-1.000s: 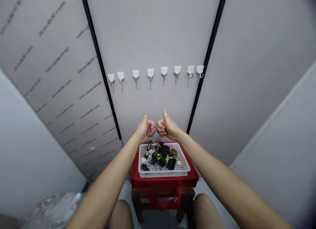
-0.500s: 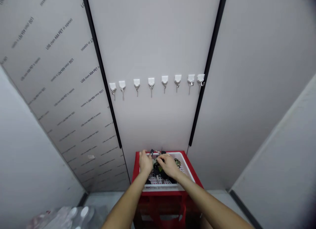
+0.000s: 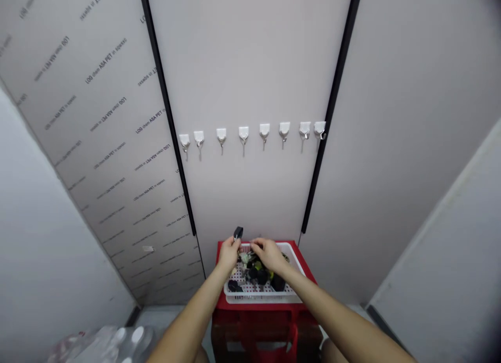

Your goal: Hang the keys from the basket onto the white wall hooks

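Observation:
My left hand [image 3: 229, 254] is closed around a keychain with a black strap loop [image 3: 238, 232], which sticks up above its fingers over the back left of the basket. Bent fingers on my right hand [image 3: 268, 254] come together just to the right of it; what they hold, if anything, is too small to make out. Both hands are over a white plastic basket [image 3: 270, 299] with a perforated bottom. In it lies a heap of small black, metal and yellow-green pieces [image 3: 256, 271] that look like keys and key fobs, partly covered by my right hand.
Under the basket is a red surface [image 3: 230, 303]. Several white hooks [image 3: 243, 134] run in a row across the wall [image 3: 250, 196] ahead, between two black strips [image 3: 166, 102]. Clear bottles with white caps [image 3: 136, 336] stand at the lower left. Panels close in on both sides.
My left hand has lifted the black-strapped keychain up out of the heap. My right hand has drawn back slightly from the pile, and more of the basket's contents now show.

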`<state>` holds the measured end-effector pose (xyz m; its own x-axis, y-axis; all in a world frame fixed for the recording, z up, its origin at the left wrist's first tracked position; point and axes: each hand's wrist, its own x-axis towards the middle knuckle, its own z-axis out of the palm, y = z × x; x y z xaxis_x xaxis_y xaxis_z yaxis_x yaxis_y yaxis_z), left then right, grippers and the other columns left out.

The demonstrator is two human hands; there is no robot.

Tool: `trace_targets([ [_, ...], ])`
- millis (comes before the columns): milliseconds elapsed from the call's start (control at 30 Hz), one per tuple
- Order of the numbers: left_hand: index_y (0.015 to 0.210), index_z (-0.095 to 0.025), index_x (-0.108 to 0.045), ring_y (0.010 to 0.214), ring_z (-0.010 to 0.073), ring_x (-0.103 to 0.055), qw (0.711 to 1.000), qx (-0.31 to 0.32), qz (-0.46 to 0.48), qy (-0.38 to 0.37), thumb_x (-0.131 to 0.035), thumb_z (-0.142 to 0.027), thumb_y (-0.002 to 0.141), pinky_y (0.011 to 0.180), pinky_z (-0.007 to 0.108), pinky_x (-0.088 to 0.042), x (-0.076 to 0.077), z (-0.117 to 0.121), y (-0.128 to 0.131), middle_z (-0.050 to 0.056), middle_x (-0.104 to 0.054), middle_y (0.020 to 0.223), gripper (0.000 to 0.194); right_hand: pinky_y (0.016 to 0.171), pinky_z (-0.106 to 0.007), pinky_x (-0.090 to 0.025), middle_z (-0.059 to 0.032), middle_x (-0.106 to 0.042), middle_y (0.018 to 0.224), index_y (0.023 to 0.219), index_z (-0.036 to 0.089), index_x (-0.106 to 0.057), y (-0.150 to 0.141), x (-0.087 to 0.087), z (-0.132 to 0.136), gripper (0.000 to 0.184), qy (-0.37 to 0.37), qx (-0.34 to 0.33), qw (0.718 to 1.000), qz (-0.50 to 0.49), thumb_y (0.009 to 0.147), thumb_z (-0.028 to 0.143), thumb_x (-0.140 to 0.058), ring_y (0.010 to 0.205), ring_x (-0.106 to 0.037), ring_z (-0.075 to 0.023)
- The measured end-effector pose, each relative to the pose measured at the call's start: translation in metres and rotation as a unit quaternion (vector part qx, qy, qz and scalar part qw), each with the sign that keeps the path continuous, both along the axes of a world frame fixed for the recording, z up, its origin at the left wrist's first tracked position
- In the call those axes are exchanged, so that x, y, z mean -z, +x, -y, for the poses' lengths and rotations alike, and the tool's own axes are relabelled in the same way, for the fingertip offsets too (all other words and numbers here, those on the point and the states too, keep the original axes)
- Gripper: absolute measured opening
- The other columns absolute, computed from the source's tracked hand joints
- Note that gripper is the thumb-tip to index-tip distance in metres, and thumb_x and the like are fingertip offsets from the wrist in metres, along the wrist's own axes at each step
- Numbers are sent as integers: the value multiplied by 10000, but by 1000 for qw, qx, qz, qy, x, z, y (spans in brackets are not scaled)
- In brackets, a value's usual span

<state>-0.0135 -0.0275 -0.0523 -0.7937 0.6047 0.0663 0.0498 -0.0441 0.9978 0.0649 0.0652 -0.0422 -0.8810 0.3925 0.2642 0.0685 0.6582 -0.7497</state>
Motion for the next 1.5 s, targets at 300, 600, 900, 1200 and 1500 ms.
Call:
trace_targets([
  [300, 582, -134, -388, 428, 40, -377, 986, 122, 33, 106, -454, -369, 590, 452, 181, -308, -52, 17, 4, -48, -393, 475, 244, 368, -187, -335, 73, -390, 371, 587, 163, -430, -26, -69, 28, 133, -239, -115, 963, -56, 644, 277, -396, 328, -376, -57],
  [600, 734, -166, -358, 400, 47, -438, 991, -6, -51, 120, -378, -265, 658, 430, 181, -353, -109, 23, -5, -53, -459, 517, 126, 412, -162, -328, 45, -479, 476, 551, 138, -444, -29, -130, 30, 98, -207, -49, 972, -96, 594, 225, -455, 435, -438, -44],
  [900, 713, -174, -326, 436, 64, -483, 977, -52, -61, 197, -437, -229, 625, 475, 235, -412, -171, 59, -41, -43, -512, 559, 152, 419, -165, -374, 47, -495, 475, 620, 148, -392, -66, -181, 49, 167, -324, -147, 927, -115, 564, 208, -538, 426, -471, -43],
  [1200, 660, -162, -332, 385, 54, -464, 950, -173, -75, 249, -437, -181, 612, 422, 191, -379, -210, 66, -87, -60, -460, 483, 117, 463, -198, -406, 81, -438, 460, 630, 162, -372, -138, -224, 87, 144, -258, -93, 918, -287, 554, 139, -492, 410, -452, -46],
  [1500, 598, -169, -372, 407, 52, -418, 927, -315, -169, 113, -467, -169, 583, 444, 173, -336, -215, 59, -116, -64, -423, 465, 96, 579, -217, -374, 11, -524, 587, 626, 164, -491, -165, -229, 90, 88, 104, 85, 959, -250, 574, 141, -423, 572, -472, -91],
])
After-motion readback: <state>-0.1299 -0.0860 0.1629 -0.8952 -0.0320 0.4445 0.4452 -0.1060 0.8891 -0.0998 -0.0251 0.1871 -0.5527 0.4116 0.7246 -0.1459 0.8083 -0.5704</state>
